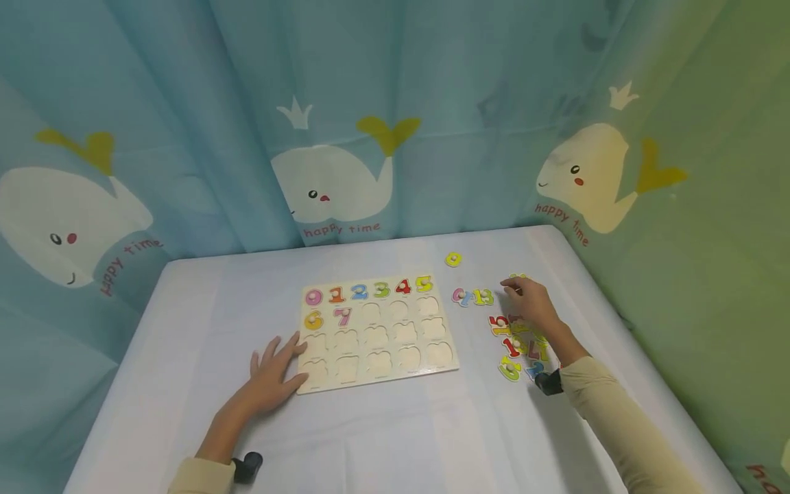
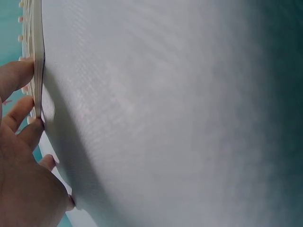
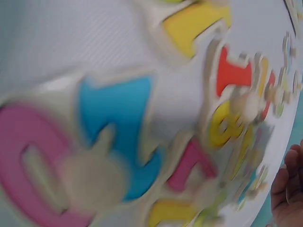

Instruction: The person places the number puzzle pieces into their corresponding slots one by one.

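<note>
My left hand [image 1: 274, 374] lies at the left edge of a pale wooden number board [image 1: 370, 336], fingers spread, fingertips and thumb touching its side. Coloured knobbed numbers 0 to 7 sit in its upper slots, among them the pink 7 [image 1: 342, 316]. My right hand [image 1: 535, 305] hovers above loose number pieces right of the board, fingers loosely bent, with nothing visible between them. Closest to the right wrist camera is a blurred pink-and-blue number piece [image 3: 120, 127]. A red-and-yellow number piece [image 3: 234, 73] shows beyond it, and the right hand [image 3: 289, 189] appears at the edge.
Apart from the pile, a yellow piece [image 1: 453, 259] lies behind the board's right corner. A green-yellow 13 [image 1: 484, 297] lies beside the board, and a yellow-green piece [image 1: 509, 369] is at the pile's front. The white-covered table [image 1: 370, 439] meets hanging curtains [image 1: 469, 178] behind.
</note>
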Available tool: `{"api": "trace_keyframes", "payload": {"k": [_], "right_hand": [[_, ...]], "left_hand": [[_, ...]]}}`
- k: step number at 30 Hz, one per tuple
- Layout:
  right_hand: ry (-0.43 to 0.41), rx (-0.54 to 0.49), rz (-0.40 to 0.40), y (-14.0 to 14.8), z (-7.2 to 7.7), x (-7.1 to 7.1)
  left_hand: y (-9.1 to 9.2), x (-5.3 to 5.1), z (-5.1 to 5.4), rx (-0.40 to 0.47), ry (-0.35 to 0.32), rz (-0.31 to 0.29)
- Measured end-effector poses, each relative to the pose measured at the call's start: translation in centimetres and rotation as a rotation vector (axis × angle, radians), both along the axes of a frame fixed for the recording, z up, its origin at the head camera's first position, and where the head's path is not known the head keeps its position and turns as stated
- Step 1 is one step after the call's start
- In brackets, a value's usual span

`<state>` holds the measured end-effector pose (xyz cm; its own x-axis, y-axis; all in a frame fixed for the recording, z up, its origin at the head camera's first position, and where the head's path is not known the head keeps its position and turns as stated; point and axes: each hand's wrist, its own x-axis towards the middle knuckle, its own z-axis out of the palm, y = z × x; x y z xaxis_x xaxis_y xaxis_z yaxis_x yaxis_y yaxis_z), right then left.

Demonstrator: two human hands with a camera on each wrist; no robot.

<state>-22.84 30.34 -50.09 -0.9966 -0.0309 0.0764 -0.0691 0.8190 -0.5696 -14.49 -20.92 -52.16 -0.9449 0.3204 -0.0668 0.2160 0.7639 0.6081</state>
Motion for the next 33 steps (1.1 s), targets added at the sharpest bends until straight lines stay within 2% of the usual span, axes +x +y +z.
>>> {"api": "trace_keyframes", "payload": {"k": [6, 11, 17, 23, 27, 29, 33], "right_hand": [[-0.009, 0.007, -0.035, 1.5, -0.3, 0.2], [-0.02, 0.007, -0.06, 2.4, -0.3, -0.1], [0.036, -0.02, -0.04, 2.4, 0.3, -1.0], [0.036, -0.031, -0.01, 0.5, -0.1, -2.3], [0.025, -0.025, 0.008, -1.7, -0.8, -3.6], [0.026, -0.021, 0.014, -2.7, -1.2, -4.7], [0.018, 0.0, 0.031, -4.6, -1.8, -7.4]], "left_hand": [[-0.4, -0.3, 0.2, 0.006, 0.014, 0.005], [-0.5, -0.8, 0.8, 0.0, 0.038, 0.01], [-0.9, -1.2, 1.3, -0.021, 0.062, 0.026], [-1.0, -0.5, 1.0, -0.011, 0.059, 0.038], [-0.6, 0.1, 0.4, 0.02, -0.005, 0.029], [-0.3, 0.1, 0.1, 0.018, -0.03, 0.028], [0.4, -0.1, -0.2, 0.007, -0.027, 0.027]]}}
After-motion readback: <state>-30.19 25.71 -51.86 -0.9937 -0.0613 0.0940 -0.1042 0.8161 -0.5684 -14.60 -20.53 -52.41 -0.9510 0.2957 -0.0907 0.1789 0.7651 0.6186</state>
